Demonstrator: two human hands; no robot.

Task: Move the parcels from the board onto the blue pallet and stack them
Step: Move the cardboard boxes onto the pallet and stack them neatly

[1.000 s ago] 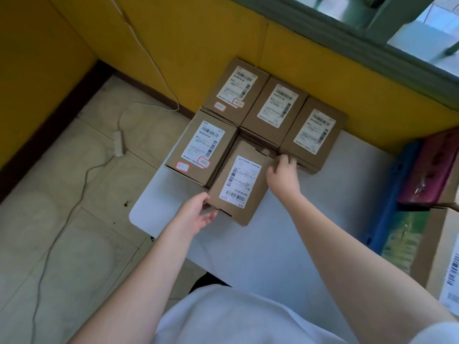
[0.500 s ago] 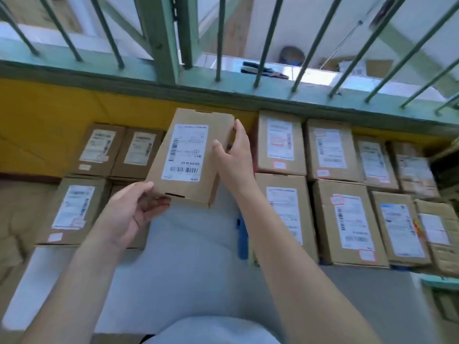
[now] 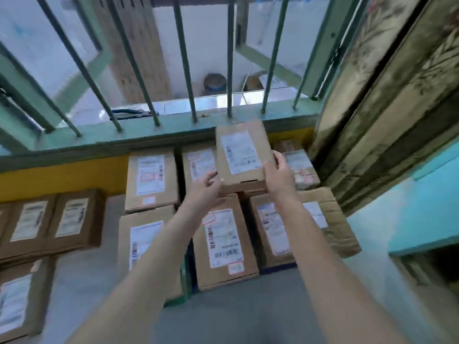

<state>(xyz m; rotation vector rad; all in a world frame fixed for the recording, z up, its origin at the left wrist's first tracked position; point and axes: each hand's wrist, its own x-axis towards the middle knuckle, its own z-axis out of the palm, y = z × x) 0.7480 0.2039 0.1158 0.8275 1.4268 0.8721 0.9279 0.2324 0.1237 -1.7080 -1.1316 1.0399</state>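
I hold a brown cardboard parcel (image 3: 242, 155) with a white label in the air, over the back row of parcels. My left hand (image 3: 206, 188) grips its near left corner and my right hand (image 3: 279, 173) grips its right edge. Below it lie several labelled parcels, among them a front middle one (image 3: 223, 240), a back left one (image 3: 151, 180) and a front right one (image 3: 273, 227). A strip of the blue pallet (image 3: 190, 266) shows between the front parcels. On the white board (image 3: 82, 276) at the left sit three more parcels (image 3: 69, 220).
A green window sill with bars (image 3: 154, 127) runs behind the stack, above a yellow wall (image 3: 62, 175). At the right are a dark patterned frame (image 3: 387, 115) and a turquoise wall (image 3: 402, 219). Grey floor (image 3: 236, 309) lies in front of me.
Both hands lifted the parcel off the white board and carried it to the right. It now hangs over the back of the stacked parcels, and my view has swung right and up.
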